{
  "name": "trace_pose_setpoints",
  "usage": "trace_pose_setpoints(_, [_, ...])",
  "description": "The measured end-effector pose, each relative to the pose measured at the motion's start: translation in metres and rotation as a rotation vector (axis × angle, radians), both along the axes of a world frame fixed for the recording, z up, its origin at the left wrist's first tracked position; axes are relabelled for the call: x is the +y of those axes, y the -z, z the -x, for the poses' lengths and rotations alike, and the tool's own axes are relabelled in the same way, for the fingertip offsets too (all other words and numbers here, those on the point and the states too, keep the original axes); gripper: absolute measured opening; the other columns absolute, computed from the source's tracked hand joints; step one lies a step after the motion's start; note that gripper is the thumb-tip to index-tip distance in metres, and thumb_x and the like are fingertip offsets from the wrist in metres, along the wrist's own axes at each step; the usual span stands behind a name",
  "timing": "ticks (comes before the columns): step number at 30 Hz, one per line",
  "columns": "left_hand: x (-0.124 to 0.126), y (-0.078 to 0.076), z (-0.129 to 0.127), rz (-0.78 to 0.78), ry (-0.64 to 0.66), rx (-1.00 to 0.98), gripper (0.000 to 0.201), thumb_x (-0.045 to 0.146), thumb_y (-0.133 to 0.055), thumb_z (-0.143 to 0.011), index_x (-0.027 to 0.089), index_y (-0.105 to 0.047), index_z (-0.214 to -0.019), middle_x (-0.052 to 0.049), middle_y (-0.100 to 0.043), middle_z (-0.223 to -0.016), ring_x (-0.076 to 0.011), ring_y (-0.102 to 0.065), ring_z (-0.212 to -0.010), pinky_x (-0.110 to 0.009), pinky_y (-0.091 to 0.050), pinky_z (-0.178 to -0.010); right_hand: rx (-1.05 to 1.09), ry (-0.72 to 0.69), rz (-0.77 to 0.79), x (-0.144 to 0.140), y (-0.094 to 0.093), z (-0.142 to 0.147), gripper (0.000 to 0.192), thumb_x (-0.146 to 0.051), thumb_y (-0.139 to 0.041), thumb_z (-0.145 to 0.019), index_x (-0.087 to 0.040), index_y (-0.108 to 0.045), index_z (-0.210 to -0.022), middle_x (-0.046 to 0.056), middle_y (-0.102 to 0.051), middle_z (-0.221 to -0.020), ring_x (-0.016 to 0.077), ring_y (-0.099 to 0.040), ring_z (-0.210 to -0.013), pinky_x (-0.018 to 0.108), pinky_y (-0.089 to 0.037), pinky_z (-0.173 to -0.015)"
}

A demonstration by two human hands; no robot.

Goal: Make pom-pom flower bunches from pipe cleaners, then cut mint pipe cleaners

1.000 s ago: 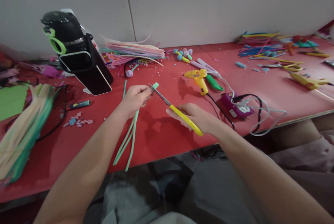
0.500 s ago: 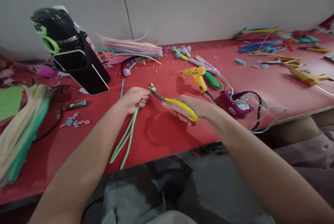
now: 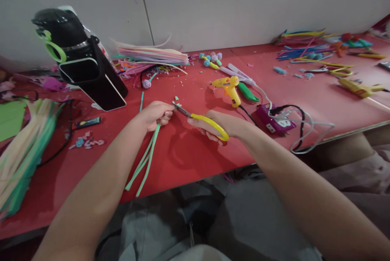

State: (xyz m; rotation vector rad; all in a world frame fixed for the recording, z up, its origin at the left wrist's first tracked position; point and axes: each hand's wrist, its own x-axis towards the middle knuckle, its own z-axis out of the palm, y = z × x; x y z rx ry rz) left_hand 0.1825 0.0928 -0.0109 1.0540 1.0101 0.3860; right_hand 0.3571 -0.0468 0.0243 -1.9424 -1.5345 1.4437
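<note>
My left hand (image 3: 155, 114) pinches a bunch of mint-green pipe cleaners (image 3: 145, 160) near their top ends; the long strands trail down over the front edge of the red table (image 3: 189, 155). My right hand (image 3: 219, 125) grips yellow-handled scissors (image 3: 204, 121), whose blades are closed and point left at the green tips beside my left fingers. Small green cut pieces (image 3: 176, 102) lie just above the blade tips.
A yellow glue gun (image 3: 228, 88), a green tool (image 3: 248, 93) and a purple power strip (image 3: 272, 119) with cables lie to the right. A black bottle and holder (image 3: 82, 66) stand at the left. Stacks of pipe cleaners (image 3: 152, 56) lie at the back, left and far right.
The scissors have closed on the green tips, and the longer green end seen earlier is gone, with small cut bits now lying by the blades. Both hands dropped slightly toward the table.
</note>
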Motion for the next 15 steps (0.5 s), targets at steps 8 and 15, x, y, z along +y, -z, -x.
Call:
trace_pose_setpoints(8, [-0.002, 0.0, 0.004, -0.029, 0.02, 0.011, 0.023, 0.007, -0.06, -0.09, 0.008, -0.063, -0.067, 0.006, -0.036, -0.045, -0.0009, -0.024, -0.033, -0.013, -0.015, -0.033, 0.065, 0.09, -0.022, -0.003, 0.011, -0.001, 0.06, -0.071, -0.059, -0.087, -0.022, -0.047, -0.056, -0.002, -0.045, -0.036, 0.0107, -0.042, -0.031, 0.025, -0.035, -0.035])
trace_pose_setpoints(15, [-0.023, -0.005, 0.004, -0.118, 0.12, -0.034, 0.023, 0.013, -0.061, -0.09, 0.007, -0.066, -0.069, 0.004, -0.04, -0.047, -0.0018, -0.025, -0.036, -0.015, -0.015, -0.036, 0.207, 0.323, -0.167, 0.006, 0.03, -0.005, 0.05, -0.052, -0.059, -0.091, -0.019, -0.053, -0.054, 0.005, -0.058, -0.048, 0.0122, -0.053, -0.042, 0.025, -0.042, -0.044])
